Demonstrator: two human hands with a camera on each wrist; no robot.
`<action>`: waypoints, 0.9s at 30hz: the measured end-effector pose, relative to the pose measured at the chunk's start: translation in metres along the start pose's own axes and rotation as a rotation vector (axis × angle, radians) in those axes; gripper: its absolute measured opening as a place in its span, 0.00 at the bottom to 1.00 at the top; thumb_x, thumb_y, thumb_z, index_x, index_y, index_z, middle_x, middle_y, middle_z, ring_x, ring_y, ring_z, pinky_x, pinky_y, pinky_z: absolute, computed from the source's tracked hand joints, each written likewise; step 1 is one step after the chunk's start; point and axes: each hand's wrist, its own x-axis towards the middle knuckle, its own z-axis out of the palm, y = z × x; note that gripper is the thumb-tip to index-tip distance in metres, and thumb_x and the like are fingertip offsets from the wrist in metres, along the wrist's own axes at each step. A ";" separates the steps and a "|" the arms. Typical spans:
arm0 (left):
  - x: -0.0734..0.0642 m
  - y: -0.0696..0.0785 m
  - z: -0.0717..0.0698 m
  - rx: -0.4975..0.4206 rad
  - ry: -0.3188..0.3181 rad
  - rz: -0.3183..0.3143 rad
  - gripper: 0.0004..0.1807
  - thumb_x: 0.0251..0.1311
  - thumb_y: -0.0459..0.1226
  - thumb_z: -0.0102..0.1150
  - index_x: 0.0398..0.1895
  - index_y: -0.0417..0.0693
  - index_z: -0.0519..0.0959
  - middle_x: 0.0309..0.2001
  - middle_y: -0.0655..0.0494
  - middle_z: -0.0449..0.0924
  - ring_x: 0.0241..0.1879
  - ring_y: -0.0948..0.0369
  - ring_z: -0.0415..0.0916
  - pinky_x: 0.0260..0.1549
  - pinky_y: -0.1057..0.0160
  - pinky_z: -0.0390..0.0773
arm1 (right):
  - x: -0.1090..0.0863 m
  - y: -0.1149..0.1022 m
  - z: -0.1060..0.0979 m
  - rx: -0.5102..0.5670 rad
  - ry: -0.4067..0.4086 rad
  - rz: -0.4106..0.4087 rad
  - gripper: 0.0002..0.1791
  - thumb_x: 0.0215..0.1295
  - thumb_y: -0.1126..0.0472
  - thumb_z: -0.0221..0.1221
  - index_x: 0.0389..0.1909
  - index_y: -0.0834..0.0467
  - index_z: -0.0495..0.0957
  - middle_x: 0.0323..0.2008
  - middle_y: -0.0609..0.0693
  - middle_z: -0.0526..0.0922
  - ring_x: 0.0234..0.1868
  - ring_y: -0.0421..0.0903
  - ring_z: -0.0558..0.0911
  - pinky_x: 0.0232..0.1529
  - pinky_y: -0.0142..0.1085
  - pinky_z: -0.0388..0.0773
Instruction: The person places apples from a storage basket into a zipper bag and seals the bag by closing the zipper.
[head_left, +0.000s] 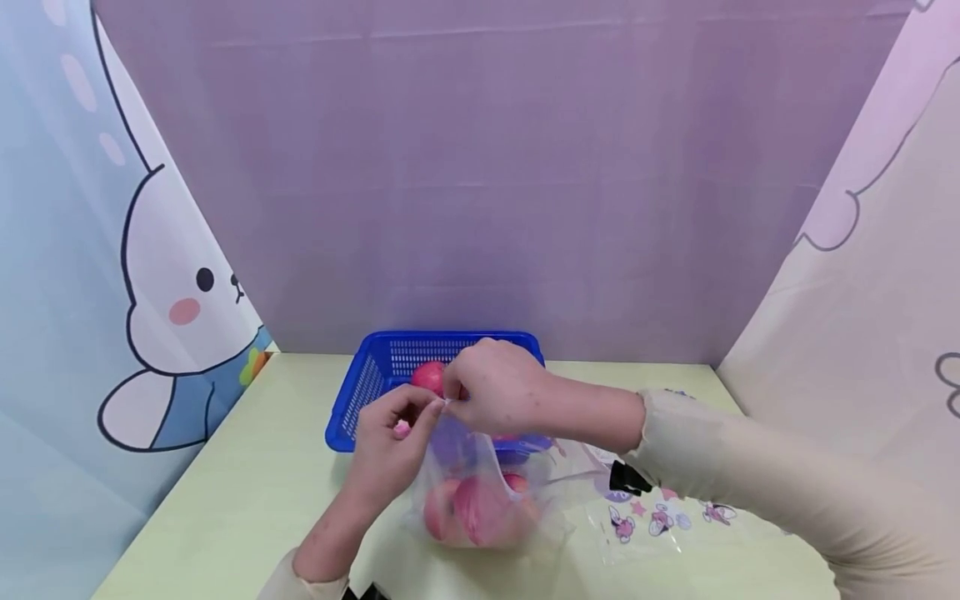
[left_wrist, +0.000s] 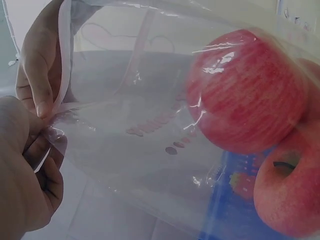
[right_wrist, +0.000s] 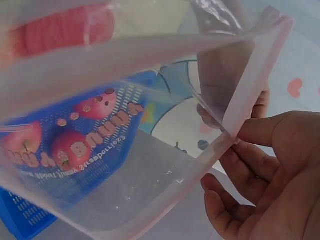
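Observation:
A clear plastic zip bag [head_left: 453, 454] with pink lettering and a pale pink strip along its mouth stands in front of me, with several red apples [head_left: 480, 504] in its bottom. My left hand [head_left: 386, 442] pinches the strip at the bag's upper corner between thumb and fingertips. Right against it, my right hand [head_left: 498, 387] pinches the same strip. In the right wrist view, the right thumb and forefinger meet on the strip [right_wrist: 197, 170], and the mouth gapes beside them. Up close in the left wrist view, a streaked apple [left_wrist: 245, 92] shows through the film.
Behind the bag a blue perforated basket [head_left: 347, 412] holds more apples [head_left: 428, 377]. To the right, under my right forearm, printed clear bags [head_left: 645, 525] lie flat on the pale table [head_left: 225, 467]. A purple backdrop [head_left: 480, 183] and printed side curtains surround the table.

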 end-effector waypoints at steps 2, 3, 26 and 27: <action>-0.001 0.001 0.000 -0.003 -0.007 -0.005 0.07 0.57 0.20 0.60 0.30 0.38 0.80 0.24 0.52 0.76 0.24 0.61 0.68 0.19 0.66 0.69 | -0.001 0.000 0.000 0.015 -0.012 0.019 0.08 0.60 0.57 0.66 0.22 0.47 0.84 0.15 0.36 0.75 0.22 0.37 0.74 0.20 0.30 0.73; -0.001 0.000 0.000 -0.005 -0.010 -0.008 0.07 0.57 0.20 0.60 0.30 0.38 0.80 0.24 0.52 0.76 0.24 0.61 0.68 0.19 0.66 0.70 | -0.001 -0.001 -0.001 0.024 -0.022 0.029 0.08 0.60 0.57 0.66 0.21 0.47 0.84 0.14 0.37 0.75 0.21 0.38 0.74 0.20 0.30 0.73; -0.017 -0.037 -0.009 -0.031 0.046 -0.140 0.09 0.59 0.21 0.59 0.32 0.42 0.80 0.24 0.55 0.73 0.23 0.60 0.67 0.17 0.67 0.67 | -0.021 0.020 0.003 0.071 -0.094 0.141 0.13 0.57 0.58 0.67 0.15 0.47 0.79 0.12 0.40 0.73 0.17 0.39 0.74 0.19 0.31 0.73; -0.018 -0.038 -0.010 -0.031 0.051 -0.145 0.08 0.59 0.21 0.59 0.32 0.42 0.80 0.24 0.54 0.73 0.23 0.60 0.67 0.17 0.67 0.67 | -0.023 0.021 0.003 0.072 -0.093 0.140 0.13 0.57 0.58 0.67 0.15 0.46 0.79 0.12 0.39 0.73 0.18 0.39 0.74 0.19 0.31 0.73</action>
